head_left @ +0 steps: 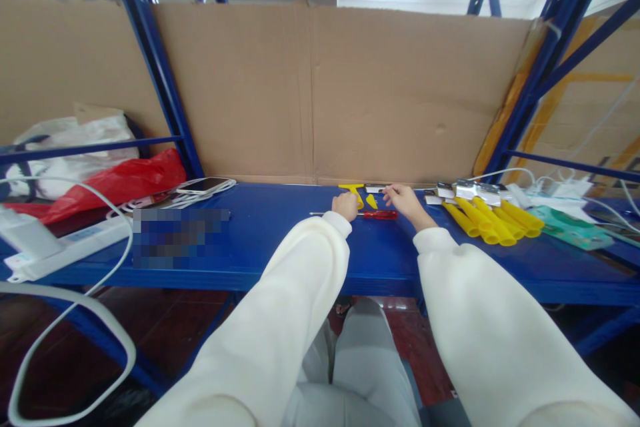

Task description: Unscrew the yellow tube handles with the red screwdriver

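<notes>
My left hand [345, 205] is closed on a yellow T-shaped scraper handle [353, 187], its crossbar pointing away from me. My right hand [403, 201] hovers just to the right with fingers bent and slightly apart; I make out nothing held in it. Between the hands lies a small yellow piece [371, 201]. Beyond it, close to the right fingertips, is a flat metal-and-black piece [375, 189]. A screwdriver with a red handle [380, 215] lies crosswise on the blue table [270, 213], nearer to me than the yellow parts.
On the right are several yellow-handled scrapers [483, 217] with metal heads, beside a green packet [567, 227] and white cables. On the left are a phone [204, 185], a red bag [135, 183] and a white power strip [70, 247]. Cardboard [320, 93] stands behind the table.
</notes>
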A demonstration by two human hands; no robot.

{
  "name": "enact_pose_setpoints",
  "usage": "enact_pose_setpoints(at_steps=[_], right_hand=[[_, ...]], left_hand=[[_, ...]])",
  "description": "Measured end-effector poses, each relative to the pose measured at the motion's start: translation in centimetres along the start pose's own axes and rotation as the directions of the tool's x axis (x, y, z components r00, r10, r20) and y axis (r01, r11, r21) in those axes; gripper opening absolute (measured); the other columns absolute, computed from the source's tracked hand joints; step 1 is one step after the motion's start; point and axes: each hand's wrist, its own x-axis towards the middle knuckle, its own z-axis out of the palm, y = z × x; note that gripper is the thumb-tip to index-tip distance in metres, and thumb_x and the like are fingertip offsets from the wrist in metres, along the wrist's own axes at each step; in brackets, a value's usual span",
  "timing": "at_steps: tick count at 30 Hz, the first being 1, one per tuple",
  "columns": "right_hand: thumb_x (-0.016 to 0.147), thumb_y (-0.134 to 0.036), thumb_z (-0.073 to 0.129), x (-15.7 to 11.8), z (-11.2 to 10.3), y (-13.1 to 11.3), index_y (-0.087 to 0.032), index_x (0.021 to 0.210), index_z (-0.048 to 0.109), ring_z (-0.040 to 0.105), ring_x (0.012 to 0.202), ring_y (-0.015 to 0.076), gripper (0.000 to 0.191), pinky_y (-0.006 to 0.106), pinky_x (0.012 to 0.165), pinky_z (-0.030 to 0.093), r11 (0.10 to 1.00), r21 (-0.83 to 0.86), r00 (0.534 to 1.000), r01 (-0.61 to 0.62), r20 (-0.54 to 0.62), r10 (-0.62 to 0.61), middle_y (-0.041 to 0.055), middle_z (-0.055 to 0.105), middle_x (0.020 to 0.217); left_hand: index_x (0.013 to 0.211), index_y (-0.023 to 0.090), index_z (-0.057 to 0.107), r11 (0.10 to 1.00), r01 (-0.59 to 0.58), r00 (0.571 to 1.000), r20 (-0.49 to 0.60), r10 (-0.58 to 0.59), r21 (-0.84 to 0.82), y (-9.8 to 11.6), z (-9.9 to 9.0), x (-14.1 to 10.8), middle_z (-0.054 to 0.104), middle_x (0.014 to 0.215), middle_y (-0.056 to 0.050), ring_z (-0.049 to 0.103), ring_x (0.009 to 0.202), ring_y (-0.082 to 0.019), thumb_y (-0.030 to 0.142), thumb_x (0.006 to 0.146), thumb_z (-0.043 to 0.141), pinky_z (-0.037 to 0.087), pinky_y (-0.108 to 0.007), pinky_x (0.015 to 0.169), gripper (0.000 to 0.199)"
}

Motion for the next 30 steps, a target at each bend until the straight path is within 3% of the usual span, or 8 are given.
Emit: enact_pose_setpoints(at_steps=[17, 22, 26, 30], right_hand=[[0.094, -0.015, 0.052, 0.0, 0.1, 0.1, -0.016, 0.077, 0.067, 0.062, 0.054, 0.0116, 0.022, 0.021, 0.054, 0.046, 0.999, -0.028, 0.999, -0.028, 0.032, 0.029, 0.0052, 0.073, 0.074], [0.091, -0.017, 0.054, 0.6, 0.1, 1.0, -0.016, 0.083, 0.072, 0.071, 0.072, 0.0167, 0.020, 0.026, 0.070, 0.055, 0.993, -0.113, 0.999, 0.027, 0.035, -0.023, 0.0069, 0.077, 0.081], [0.086, -0.019, 0.062, 0.6, 0.4, 1.6, -0.018, 0.083, 0.077, 0.073, 0.090, 0.0212, 0.015, 0.034, 0.089, 0.056, 0.965, -0.224, 0.981, 0.137, 0.169, -0.100, 0.0065, 0.080, 0.093], [0.085, -0.017, 0.067, 0.1, 0.4, 1.5, -0.019, 0.092, 0.081, 0.073, 0.099, 0.0216, 0.016, 0.036, 0.098, 0.054, 0.932, -0.306, 0.932, 0.194, 0.355, -0.077, 0.0080, 0.080, 0.106]], left_hand=[[0.118, 0.019, 0.072, 0.998, -0.004, 1.000, -0.021, 0.003, -0.056, -0.3, 0.5, 0.4, 0.072, 0.129, -0.014, 0.066, 0.123, -0.026, 0.021, 0.101, 0.052, 0.049, -0.036, 0.098, 0.027], [0.116, 0.019, 0.072, 0.997, -0.008, 1.000, -0.018, 0.007, -0.072, -0.3, 0.4, 0.4, 0.072, 0.129, -0.013, 0.066, 0.123, -0.025, 0.022, 0.101, 0.052, 0.049, -0.037, 0.098, 0.025], [0.114, 0.021, 0.072, 0.996, -0.007, 0.999, -0.033, 0.004, -0.092, -0.2, 0.5, 0.2, 0.072, 0.128, -0.012, 0.066, 0.123, -0.026, 0.023, 0.100, 0.055, 0.049, -0.039, 0.099, 0.023], [0.119, 0.023, 0.072, 0.996, -0.021, 0.998, -0.065, 0.015, -0.083, -0.7, 0.1, 0.2, 0.073, 0.128, -0.011, 0.066, 0.121, -0.027, 0.025, 0.099, 0.055, 0.048, -0.043, 0.102, 0.027]])
